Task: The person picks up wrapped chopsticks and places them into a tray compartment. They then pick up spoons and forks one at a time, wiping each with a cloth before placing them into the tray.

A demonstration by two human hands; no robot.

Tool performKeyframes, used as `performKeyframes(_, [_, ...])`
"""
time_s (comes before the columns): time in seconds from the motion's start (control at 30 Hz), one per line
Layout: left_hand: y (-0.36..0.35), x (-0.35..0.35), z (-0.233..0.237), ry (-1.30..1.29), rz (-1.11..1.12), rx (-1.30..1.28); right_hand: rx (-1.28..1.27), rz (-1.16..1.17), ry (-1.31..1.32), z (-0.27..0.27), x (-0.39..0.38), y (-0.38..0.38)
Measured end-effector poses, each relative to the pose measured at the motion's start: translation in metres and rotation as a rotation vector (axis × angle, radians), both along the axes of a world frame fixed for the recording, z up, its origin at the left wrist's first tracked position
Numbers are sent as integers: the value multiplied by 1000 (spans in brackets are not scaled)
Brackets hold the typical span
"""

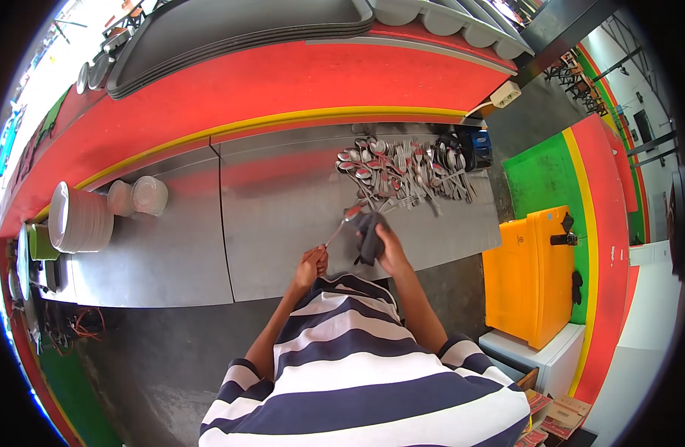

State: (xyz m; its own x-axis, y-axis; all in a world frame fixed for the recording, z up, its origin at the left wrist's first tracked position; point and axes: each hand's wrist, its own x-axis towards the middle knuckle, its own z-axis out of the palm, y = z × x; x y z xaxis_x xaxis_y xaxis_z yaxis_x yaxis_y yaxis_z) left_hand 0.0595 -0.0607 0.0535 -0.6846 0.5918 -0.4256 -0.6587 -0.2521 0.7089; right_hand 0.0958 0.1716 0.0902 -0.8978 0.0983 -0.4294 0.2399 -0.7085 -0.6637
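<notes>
A steel counter [283,201] below a red wall lies ahead of both hands. The left hand [313,267] pinches the handle of a spoon [339,229]. The right hand [393,249] clutches a dark cloth [368,237] at the spoon's bowl. The spoon looks light, stiff and likely slick, so the handle seems the surest hold. A cutlery pile [406,175] lies just beyond the right hand.
</notes>
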Motion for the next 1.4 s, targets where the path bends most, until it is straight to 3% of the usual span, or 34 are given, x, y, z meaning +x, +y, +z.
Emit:
performKeyframes(0.13, [15, 2, 7, -90, -112, -119, 204, 189, 11, -3, 7, -38])
performKeyframes(0.2, [21, 6, 28, -280, -116, -172, 306, 146, -9, -7, 7, -52])
performKeyframes(0.4, [16, 10, 21, -274, -383, 65, 274, -90, -2, -8, 5, -48])
performKeyframes(0.6, [14, 12, 38, -294, -441, 20, 268, -205, -32, -21, 9, -52])
performKeyframes(0.8, [6, 20, 27, -185, -470, -67, 541, -350, -70, -13, 8, -43])
performKeyframes(1.0, [0, 21, 31, -163, -528, -32, 921, -248, 71, 7, 3, -23])
performKeyframes(1.1, [7, 25, 45, -10, -487, -339, 1066, -263, 139, 5, -2, -16])
performKeyframes(1.13, [12, 28, 42, 144, -382, -392, 1099, -271, 153, 8, -4, -16])
performKeyframes(1.2, [20, 33, 39, 448, -168, -486, 1024, -309, 109, 10, -7, -16])
performKeyframes(1.3, [24, 31, 42, 674, -42, -520, 894, -330, 22, 9, -13, -18])
performKeyframes(1.4, [25, 30, 48, 690, -59, -520, 679, -282, -78, 3, -7, -27])
